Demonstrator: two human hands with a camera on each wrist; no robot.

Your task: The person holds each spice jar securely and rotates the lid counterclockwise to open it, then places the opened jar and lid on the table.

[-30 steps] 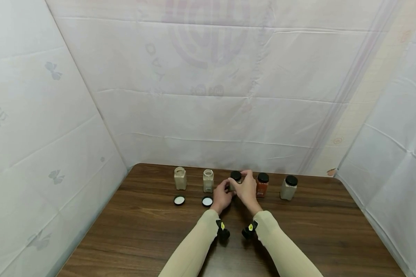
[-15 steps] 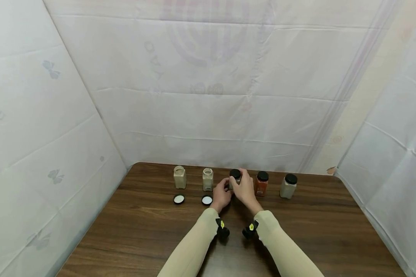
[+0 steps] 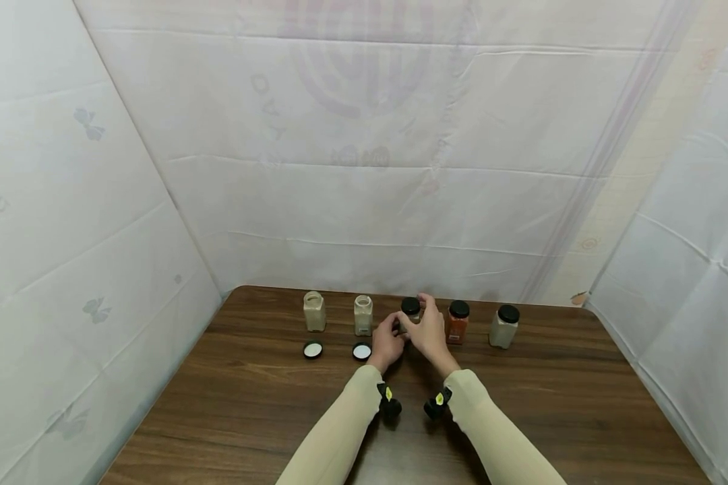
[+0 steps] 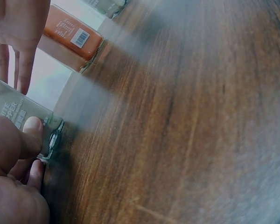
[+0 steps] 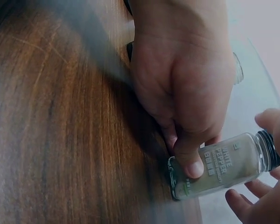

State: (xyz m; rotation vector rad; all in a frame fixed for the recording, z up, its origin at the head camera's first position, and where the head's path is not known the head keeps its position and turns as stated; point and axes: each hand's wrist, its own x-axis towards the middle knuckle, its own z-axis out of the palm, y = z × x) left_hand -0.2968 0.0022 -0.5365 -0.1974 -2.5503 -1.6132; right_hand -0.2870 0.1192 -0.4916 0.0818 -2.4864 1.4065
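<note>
A white pepper jar [image 3: 410, 315] with a black lid [image 3: 410, 306] stands in the middle of a row of jars on the brown table [image 3: 249, 411]. My left hand [image 3: 391, 333] grips its lower body, thumb on the label [image 5: 224, 165]. My right hand [image 3: 425, 318] curls its fingers about the lid end. In the left wrist view my thumb [image 4: 30, 135] presses the jar [image 4: 16, 109]. The right wrist view has my right fingers [image 5: 259, 186] around the lid.
Two open jars [image 3: 315, 312] [image 3: 363, 315] stand to the left, each with its lid [image 3: 313, 349] [image 3: 362, 351] upside down in front. An orange jar [image 3: 458, 323] and a grey jar [image 3: 505, 327], both capped, stand to the right. White sheets wall three sides.
My right fingers have shifted a little round the lid, from over it toward its right side. The jar and my left hand stay in place.
</note>
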